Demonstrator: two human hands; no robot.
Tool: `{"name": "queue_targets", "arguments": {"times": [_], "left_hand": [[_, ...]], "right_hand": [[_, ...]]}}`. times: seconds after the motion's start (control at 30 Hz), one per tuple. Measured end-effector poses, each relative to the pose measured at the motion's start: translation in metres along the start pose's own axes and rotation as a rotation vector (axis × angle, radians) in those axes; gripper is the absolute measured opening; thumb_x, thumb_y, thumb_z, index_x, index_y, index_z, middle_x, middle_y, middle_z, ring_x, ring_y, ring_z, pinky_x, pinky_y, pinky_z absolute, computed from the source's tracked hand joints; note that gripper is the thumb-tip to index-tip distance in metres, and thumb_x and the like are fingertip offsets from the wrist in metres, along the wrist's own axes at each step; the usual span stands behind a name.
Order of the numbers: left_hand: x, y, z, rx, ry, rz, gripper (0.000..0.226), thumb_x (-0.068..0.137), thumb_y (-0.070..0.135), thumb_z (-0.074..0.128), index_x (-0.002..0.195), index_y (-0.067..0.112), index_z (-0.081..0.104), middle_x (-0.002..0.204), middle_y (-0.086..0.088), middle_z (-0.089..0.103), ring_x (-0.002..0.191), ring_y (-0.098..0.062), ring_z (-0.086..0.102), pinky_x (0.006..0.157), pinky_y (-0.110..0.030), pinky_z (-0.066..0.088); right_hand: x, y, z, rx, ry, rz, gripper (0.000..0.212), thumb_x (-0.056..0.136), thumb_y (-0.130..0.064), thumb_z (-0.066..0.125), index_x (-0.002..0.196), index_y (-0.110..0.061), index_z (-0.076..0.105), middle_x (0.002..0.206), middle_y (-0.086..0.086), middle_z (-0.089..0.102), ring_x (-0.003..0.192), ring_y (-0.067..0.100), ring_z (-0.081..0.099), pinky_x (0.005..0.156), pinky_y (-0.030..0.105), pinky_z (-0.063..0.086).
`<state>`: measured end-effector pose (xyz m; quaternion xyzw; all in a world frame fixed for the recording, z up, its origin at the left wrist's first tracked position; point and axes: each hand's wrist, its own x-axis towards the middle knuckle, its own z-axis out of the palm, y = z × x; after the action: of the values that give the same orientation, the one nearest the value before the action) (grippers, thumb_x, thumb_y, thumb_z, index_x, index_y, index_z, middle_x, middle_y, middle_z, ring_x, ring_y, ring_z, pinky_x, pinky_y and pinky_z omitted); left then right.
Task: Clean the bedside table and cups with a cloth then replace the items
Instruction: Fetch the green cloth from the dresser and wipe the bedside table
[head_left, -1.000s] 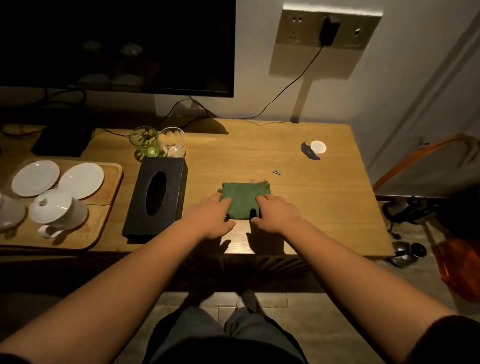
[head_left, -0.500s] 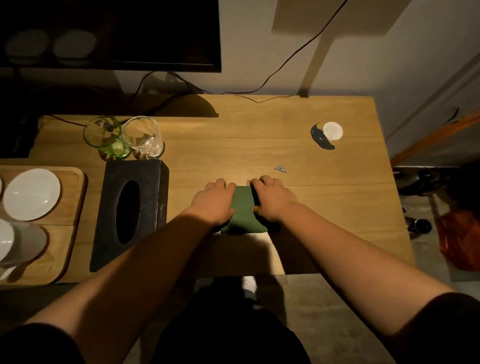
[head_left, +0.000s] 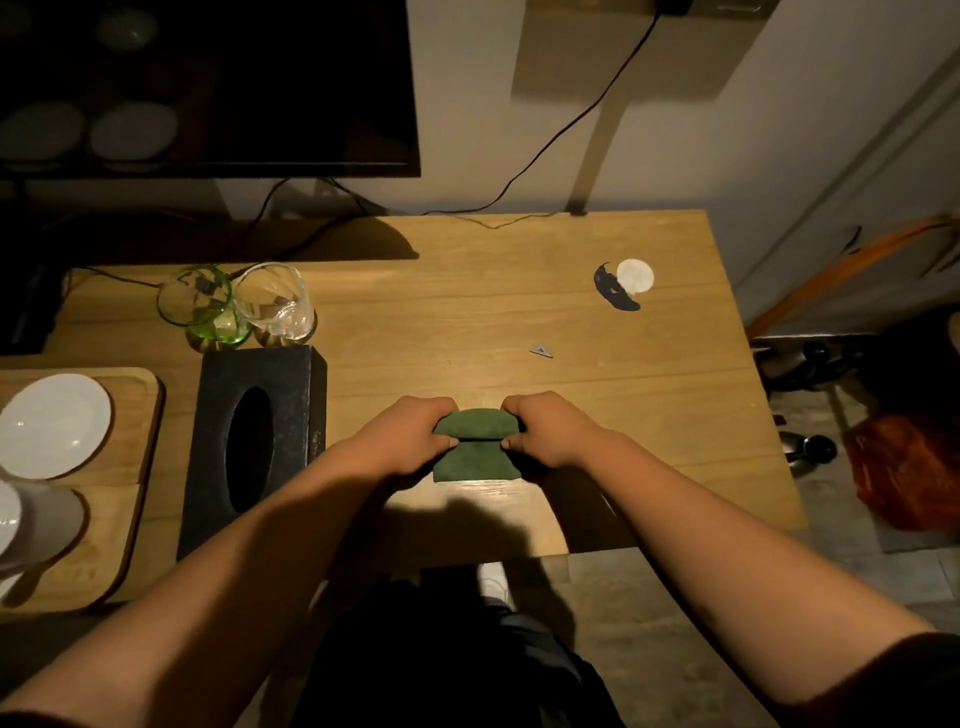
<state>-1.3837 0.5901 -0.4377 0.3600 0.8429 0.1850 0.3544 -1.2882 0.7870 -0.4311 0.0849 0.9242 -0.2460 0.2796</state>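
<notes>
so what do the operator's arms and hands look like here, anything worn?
Both hands, left hand and right hand, are bare: no gloves, rings or watch visible. Forearms are uncovered; dark sleeves show only at the frame's bottom corners, near the upper arms.

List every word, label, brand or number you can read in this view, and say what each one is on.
No text reads here.
Small grey triangular scrap on the wooden table: any mark is too small to read.
Black tissue box: no label shows.
Green cloth, green glass, clear glass: plain.
</notes>
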Motion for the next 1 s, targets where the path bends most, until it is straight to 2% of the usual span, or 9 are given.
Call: {"name": "queue_targets", "arguments": {"times": [0.07, 0.23, 0.37, 0.47, 0.53, 0.7, 0.83, 0.9, 1.0], "left_hand": [[-0.005, 0.008, -0.008, 0.01, -0.019, 0.044, 0.014, 0.086, 0.026, 0.067, 0.097, 0.022, 0.06, 0.088, 0.0, 0.064, 0.082, -0.018, 0.058, 0.066, -0.028, 0.042], [-0.014, 0.038, -0.031, 0.022, -0.068, 0.2, 0.018, 0.085, 0.026, 0.068, 0.101, 0.029, 0.061, 0.089, 0.007, 0.064, 0.081, -0.008, 0.058, 0.067, -0.025, 0.045], [-0.029, 0.072, -0.047, 0.049, -0.105, 0.406, 0.021, 0.085, 0.024, 0.068, 0.103, 0.032, 0.06, 0.089, 0.015, 0.062, 0.08, 0.001, 0.057, 0.065, -0.017, 0.042], [-0.047, 0.098, -0.047, 0.031, -0.163, 0.534, 0.019, 0.086, 0.021, 0.068, 0.103, 0.028, 0.062, 0.09, 0.01, 0.064, 0.078, 0.0, 0.059, 0.065, -0.021, 0.047], [-0.06, 0.118, -0.041, 0.023, -0.21, 0.614, 0.018, 0.086, 0.018, 0.068, 0.101, 0.025, 0.063, 0.089, 0.009, 0.065, 0.074, -0.001, 0.061, 0.064, -0.025, 0.05], [-0.107, 0.181, 0.003, 0.048, -0.36, 0.796, 0.02, 0.085, 0.013, 0.07, 0.1, 0.023, 0.063, 0.086, 0.002, 0.068, 0.071, -0.011, 0.066, 0.067, -0.034, 0.055], [-0.152, 0.234, 0.053, 0.166, -0.433, 0.968, 0.026, 0.084, 0.016, 0.071, 0.108, 0.021, 0.062, 0.099, -0.002, 0.068, 0.089, -0.014, 0.063, 0.077, -0.031, 0.051], [-0.187, 0.264, 0.085, 0.214, -0.491, 1.07, 0.032, 0.085, 0.018, 0.07, 0.116, 0.016, 0.061, 0.105, -0.002, 0.066, 0.095, -0.016, 0.061, 0.082, -0.032, 0.05], [-0.253, 0.303, 0.144, 0.283, -0.612, 1.207, 0.032, 0.088, 0.02, 0.067, 0.118, 0.019, 0.059, 0.103, 0.004, 0.063, 0.092, -0.009, 0.059, 0.076, -0.022, 0.046]], "right_hand": [[-0.02, 0.0, -0.004, 0.083, 0.034, 0.014, 0.017, 0.084, -0.029, 0.069, 0.089, -0.019, 0.056, 0.093, 0.007, 0.065, 0.088, 0.026, 0.059, 0.069, 0.034, 0.047], [-0.079, -0.008, -0.009, 0.307, 0.189, 0.086, 0.017, 0.083, -0.026, 0.071, 0.096, -0.018, 0.064, 0.087, 0.0, 0.064, 0.082, 0.017, 0.058, 0.062, 0.026, 0.04], [-0.141, -0.023, -0.002, 0.533, 0.337, 0.22, 0.011, 0.084, -0.024, 0.071, 0.091, -0.02, 0.064, 0.08, -0.005, 0.062, 0.073, 0.011, 0.059, 0.058, 0.025, 0.044], [-0.19, -0.038, 0.017, 0.678, 0.482, 0.314, 0.013, 0.085, -0.022, 0.071, 0.095, -0.017, 0.066, 0.082, -0.002, 0.066, 0.071, 0.01, 0.062, 0.06, 0.027, 0.05], [-0.225, -0.047, 0.036, 0.778, 0.596, 0.383, 0.014, 0.084, -0.02, 0.072, 0.097, -0.018, 0.067, 0.084, -0.002, 0.067, 0.071, 0.006, 0.064, 0.06, 0.023, 0.052], [-0.32, -0.079, 0.097, 0.934, 0.932, 0.546, 0.012, 0.083, -0.015, 0.072, 0.085, -0.024, 0.064, 0.074, 0.001, 0.064, 0.059, 0.006, 0.062, 0.05, 0.024, 0.047], [-0.399, -0.105, 0.152, 1.043, 1.146, 0.685, 0.009, 0.086, -0.015, 0.069, 0.092, -0.02, 0.065, 0.084, 0.019, 0.068, 0.069, 0.028, 0.065, 0.059, 0.041, 0.054], [-0.444, -0.121, 0.19, 1.089, 1.252, 0.77, 0.007, 0.088, -0.016, 0.067, 0.094, -0.018, 0.065, 0.078, 0.013, 0.068, 0.064, 0.024, 0.063, 0.057, 0.037, 0.051], [-0.516, -0.153, 0.254, 1.099, 1.393, 0.921, 0.006, 0.088, -0.014, 0.065, 0.094, -0.013, 0.066, 0.074, 0.002, 0.065, 0.062, 0.012, 0.059, 0.059, 0.029, 0.047]]}}
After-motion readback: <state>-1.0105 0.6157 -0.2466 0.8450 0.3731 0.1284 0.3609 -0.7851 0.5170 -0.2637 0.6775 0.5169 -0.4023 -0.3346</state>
